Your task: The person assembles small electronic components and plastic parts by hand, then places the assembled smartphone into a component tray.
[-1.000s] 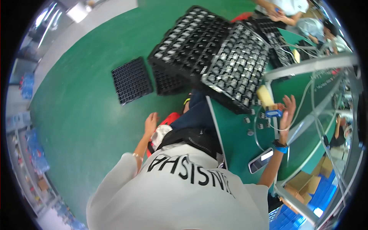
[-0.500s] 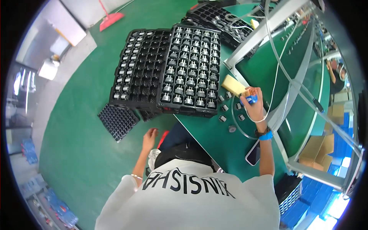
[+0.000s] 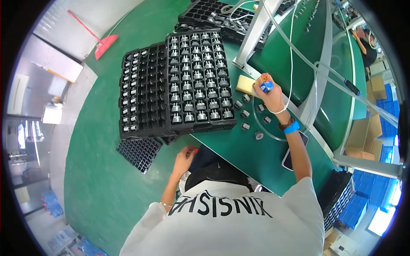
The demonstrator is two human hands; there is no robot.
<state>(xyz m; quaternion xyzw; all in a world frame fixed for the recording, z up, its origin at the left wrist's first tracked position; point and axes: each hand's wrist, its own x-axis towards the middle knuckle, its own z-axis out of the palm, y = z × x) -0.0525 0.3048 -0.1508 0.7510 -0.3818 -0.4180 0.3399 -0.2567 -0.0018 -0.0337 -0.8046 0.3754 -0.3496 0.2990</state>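
Observation:
My right hand (image 3: pixel 273 99) is closed round a small blue object with an orange-brown top (image 3: pixel 265 85), whose kind I cannot make out. It is held over the green table (image 3: pixel 239 149), beside a yellow sponge-like block (image 3: pixel 245 85). Several small grey-and-black plug parts (image 3: pixel 245 113) lie loose below the hand, along with a round grey piece (image 3: pixel 259 135). Low by my lap is my left hand (image 3: pixel 184 158), its fingers curled with nothing visible in them. Black trays stand left of the block; the nearer tray (image 3: pixel 200 126) is full of pronged plug parts.
A partly filled black tray (image 3: pixel 149 94) adjoins the full one on the left. A phone (image 3: pixel 294 153) lies by my right forearm. Cables hang from a metal frame (image 3: pixel 252 38). On the floor are a black grid tray (image 3: pixel 140 153) and a pink dustpan or broom (image 3: pixel 106 45). Another person (image 3: pixel 366 49) sits far right.
The view has shifted, so the trays and table appear farther left. My left hand has come in closer to my lap and the table edge. My right hand keeps its hold beside the yellow block.

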